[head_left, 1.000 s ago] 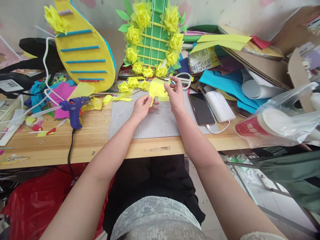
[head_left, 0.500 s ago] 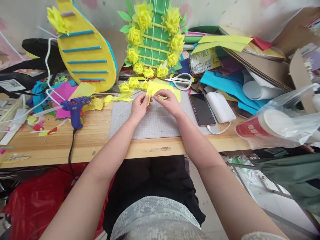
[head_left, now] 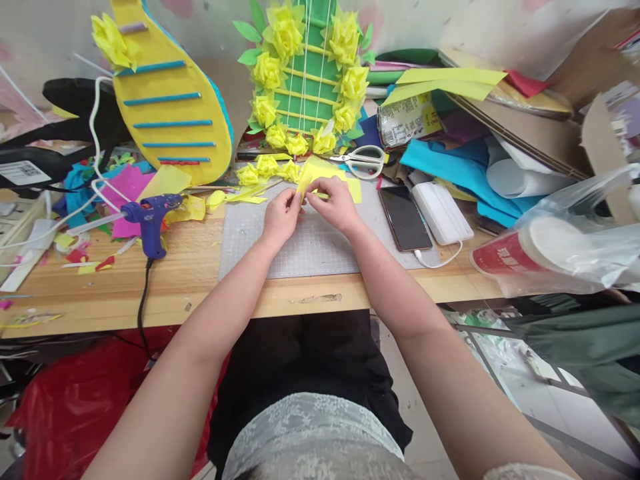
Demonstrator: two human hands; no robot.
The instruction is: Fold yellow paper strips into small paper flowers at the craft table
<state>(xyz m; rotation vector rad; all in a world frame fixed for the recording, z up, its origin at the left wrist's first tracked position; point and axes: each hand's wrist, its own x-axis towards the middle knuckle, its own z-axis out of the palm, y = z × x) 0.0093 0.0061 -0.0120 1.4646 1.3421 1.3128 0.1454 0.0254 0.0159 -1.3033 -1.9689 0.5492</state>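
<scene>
Over the grey cutting mat [head_left: 320,250], my left hand [head_left: 281,217] and my right hand [head_left: 335,203] meet, fingertips almost touching. Both are closed in a pinch on a piece of yellow paper [head_left: 305,179], which is partly covered by the fingers. More yellow paper [head_left: 354,191] lies flat on the mat behind my right hand. Several small yellow paper flowers [head_left: 267,165] rest just beyond my left hand. White-handled scissors [head_left: 367,163] lie behind and to the right.
A purple glue gun [head_left: 153,223] with its cord stands at left. The yellow cutout [head_left: 173,107] and the green flower-trimmed board [head_left: 313,93] lean at the back. A phone [head_left: 404,217], a white power bank [head_left: 441,213] and a bagged red cup [head_left: 515,250] sit at right.
The yellow paper between my hands shows less above my left fingers, and the fingertips have drawn closer together. Both hands stay in nearly the same place.
</scene>
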